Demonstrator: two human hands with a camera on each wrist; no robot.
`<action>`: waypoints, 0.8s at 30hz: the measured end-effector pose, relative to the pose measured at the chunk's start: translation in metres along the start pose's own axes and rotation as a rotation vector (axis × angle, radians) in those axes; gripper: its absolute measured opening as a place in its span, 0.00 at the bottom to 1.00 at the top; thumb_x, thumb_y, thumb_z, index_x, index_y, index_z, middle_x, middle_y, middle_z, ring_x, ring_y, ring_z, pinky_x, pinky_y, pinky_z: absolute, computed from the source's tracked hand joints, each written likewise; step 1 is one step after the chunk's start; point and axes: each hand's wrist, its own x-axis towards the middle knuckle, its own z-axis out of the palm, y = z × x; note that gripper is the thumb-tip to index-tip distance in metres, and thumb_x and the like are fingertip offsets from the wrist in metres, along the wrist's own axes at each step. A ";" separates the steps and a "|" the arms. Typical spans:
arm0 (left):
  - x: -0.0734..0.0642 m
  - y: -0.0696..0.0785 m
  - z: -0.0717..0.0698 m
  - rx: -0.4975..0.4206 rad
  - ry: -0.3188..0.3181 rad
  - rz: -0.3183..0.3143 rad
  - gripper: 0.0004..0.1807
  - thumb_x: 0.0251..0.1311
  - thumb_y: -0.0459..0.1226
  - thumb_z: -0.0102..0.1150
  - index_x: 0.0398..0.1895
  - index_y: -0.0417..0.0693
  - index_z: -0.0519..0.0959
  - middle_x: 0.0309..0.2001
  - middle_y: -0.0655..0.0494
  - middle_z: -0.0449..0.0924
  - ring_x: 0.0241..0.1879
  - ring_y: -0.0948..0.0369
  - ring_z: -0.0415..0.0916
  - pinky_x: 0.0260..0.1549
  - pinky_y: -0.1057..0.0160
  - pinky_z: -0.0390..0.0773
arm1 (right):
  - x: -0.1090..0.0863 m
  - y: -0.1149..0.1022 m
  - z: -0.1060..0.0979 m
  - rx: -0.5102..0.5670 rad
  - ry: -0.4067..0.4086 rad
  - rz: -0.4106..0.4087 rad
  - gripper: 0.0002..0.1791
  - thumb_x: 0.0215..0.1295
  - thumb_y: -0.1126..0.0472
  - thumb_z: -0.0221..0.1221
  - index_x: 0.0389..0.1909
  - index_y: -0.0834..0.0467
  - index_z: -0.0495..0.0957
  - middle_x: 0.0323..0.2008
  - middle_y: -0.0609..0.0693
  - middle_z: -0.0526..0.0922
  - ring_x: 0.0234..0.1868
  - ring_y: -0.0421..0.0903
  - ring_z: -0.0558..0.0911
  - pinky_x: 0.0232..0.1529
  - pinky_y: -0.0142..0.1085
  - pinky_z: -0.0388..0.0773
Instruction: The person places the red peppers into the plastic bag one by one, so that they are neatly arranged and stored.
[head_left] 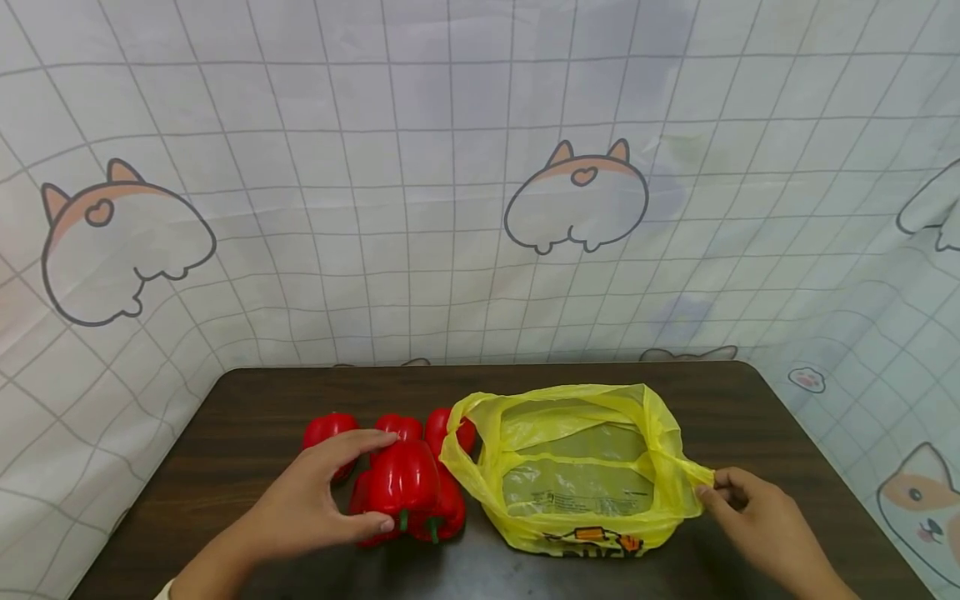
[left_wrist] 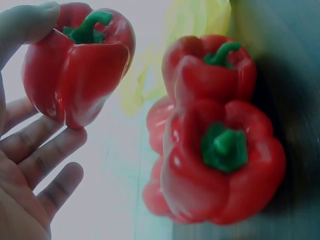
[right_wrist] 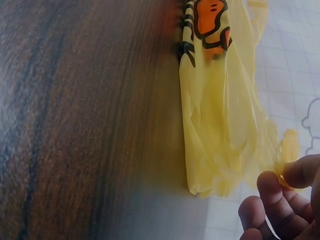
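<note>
My left hand (head_left: 300,504) grips a red bell pepper (head_left: 405,479) between thumb and fingertips. In the left wrist view the held pepper (left_wrist: 82,75) has a green stem and is raised above the table, apart from the other bell peppers (left_wrist: 225,185). Several more red peppers (head_left: 330,427) stand around and behind it in the head view. To their right a yellow plastic bag (head_left: 521,533) sits with its mouth spread wide. My right hand (head_left: 768,525) pinches the bag's right handle between thumb and index finger, also visible in the right wrist view beside the bag wall (right_wrist: 215,125).
A dark wood-grain table (head_left: 247,433) lies under everything. Behind it hangs a white grid-patterned cloth (head_left: 420,250) with cartoon animals, which also runs along both sides. The bag's left handle (head_left: 461,467) loops out close to the peppers.
</note>
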 end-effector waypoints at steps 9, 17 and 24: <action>0.013 0.011 0.014 -0.019 -0.024 0.007 0.42 0.46 0.53 0.81 0.68 0.68 0.74 0.63 0.68 0.74 0.61 0.53 0.71 0.42 0.53 0.85 | 0.002 0.001 0.000 0.025 -0.014 0.016 0.26 0.75 0.43 0.58 0.50 0.64 0.79 0.37 0.47 0.84 0.36 0.44 0.80 0.32 0.40 0.74; 0.022 0.016 0.023 -0.032 -0.031 0.041 0.42 0.46 0.53 0.81 0.67 0.66 0.74 0.62 0.70 0.74 0.62 0.57 0.70 0.45 0.48 0.84 | 0.002 0.002 0.001 0.032 -0.006 0.026 0.26 0.74 0.44 0.59 0.51 0.66 0.79 0.37 0.47 0.84 0.36 0.45 0.81 0.32 0.40 0.75; 0.030 0.020 0.031 -0.049 -0.031 0.078 0.42 0.45 0.51 0.81 0.67 0.65 0.75 0.61 0.70 0.75 0.60 0.57 0.71 0.44 0.51 0.85 | 0.001 0.002 0.000 0.039 -0.013 0.049 0.29 0.73 0.41 0.59 0.52 0.66 0.78 0.38 0.49 0.85 0.36 0.45 0.80 0.33 0.40 0.77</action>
